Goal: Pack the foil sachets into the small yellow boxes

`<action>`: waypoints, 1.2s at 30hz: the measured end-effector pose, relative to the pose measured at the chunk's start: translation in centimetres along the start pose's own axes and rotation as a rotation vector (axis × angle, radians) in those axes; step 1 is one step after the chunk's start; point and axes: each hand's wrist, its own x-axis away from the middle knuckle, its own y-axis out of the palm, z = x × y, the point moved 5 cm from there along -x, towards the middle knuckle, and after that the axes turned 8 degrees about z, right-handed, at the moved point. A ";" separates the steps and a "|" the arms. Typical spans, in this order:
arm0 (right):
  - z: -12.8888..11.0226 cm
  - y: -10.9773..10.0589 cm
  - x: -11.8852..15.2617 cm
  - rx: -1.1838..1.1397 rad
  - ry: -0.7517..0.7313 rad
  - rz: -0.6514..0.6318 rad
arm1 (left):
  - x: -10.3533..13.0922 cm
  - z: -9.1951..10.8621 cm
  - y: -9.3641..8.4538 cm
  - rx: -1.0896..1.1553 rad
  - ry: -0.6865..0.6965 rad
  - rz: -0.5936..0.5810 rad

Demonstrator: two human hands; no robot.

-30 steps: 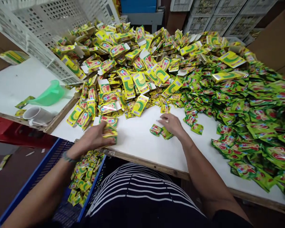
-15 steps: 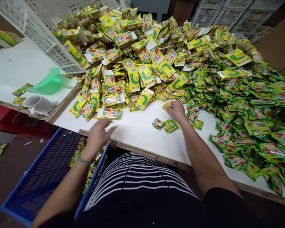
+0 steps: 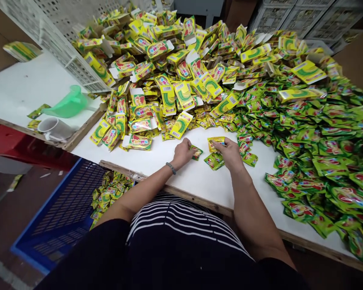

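My left hand (image 3: 183,154) is closed on the edge of a small green sachet (image 3: 196,152) with red print, at the table's front. To its right, my right hand (image 3: 230,154) pinches a yellow sachet (image 3: 215,142). Just below the yellow one, a second green sachet (image 3: 214,161) lies flat on the white tabletop (image 3: 190,181). Beyond my hands is a heap of yellow small boxes (image 3: 181,92), many with open flaps. A large pile of green sachets (image 3: 314,161) spreads over the right side.
A white plastic crate (image 3: 78,60) stands tilted at the left, near a green scoop (image 3: 69,102) and a white mug (image 3: 55,128). Below the table edge, a blue crate (image 3: 57,213) holds yellow packets. More white crates (image 3: 293,20) are stacked behind.
My left hand has moved right, from above the blue crate's edge to a green sachet, and closed on it. My right hand keeps the yellow sachet, with little movement.
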 end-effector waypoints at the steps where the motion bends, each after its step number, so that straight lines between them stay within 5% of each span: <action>1: -0.2 0.6 0.3 -0.123 0.053 -0.044 | 0.2 -0.5 -0.5 0.105 -0.044 0.064; 5: -1.0 3.1 2.0 -0.367 0.155 -0.123 | 1.4 -0.8 -1.1 0.535 -0.164 0.219; 9: -0.9 4.2 2.9 -0.286 0.151 -0.108 | 2.6 0.8 -0.3 0.904 -0.190 0.157; 12: -1.2 4.5 3.2 -0.206 0.115 -0.168 | 3.3 1.2 -0.8 0.938 -0.182 0.152; 17: -1.9 4.0 3.2 -0.104 0.063 -0.133 | 2.0 1.2 -4.4 0.485 -0.048 0.124; 20: -1.8 3.0 2.8 -0.001 0.031 0.012 | -0.7 2.0 -7.4 0.016 0.081 0.346; 23: -1.4 2.7 2.5 0.044 0.029 0.043 | -3.8 2.6 -7.8 -0.358 0.156 0.450; 27: -0.8 3.0 2.3 -0.007 0.040 -0.024 | -6.4 1.6 -6.3 -0.487 0.161 0.294; 31: -0.7 2.5 1.4 -0.130 0.033 -0.003 | -5.0 -0.3 -6.4 -0.224 0.177 0.230; 36: -1.5 1.6 0.6 -0.198 -0.031 0.094 | -1.2 -1.3 -3.7 0.207 0.170 -0.239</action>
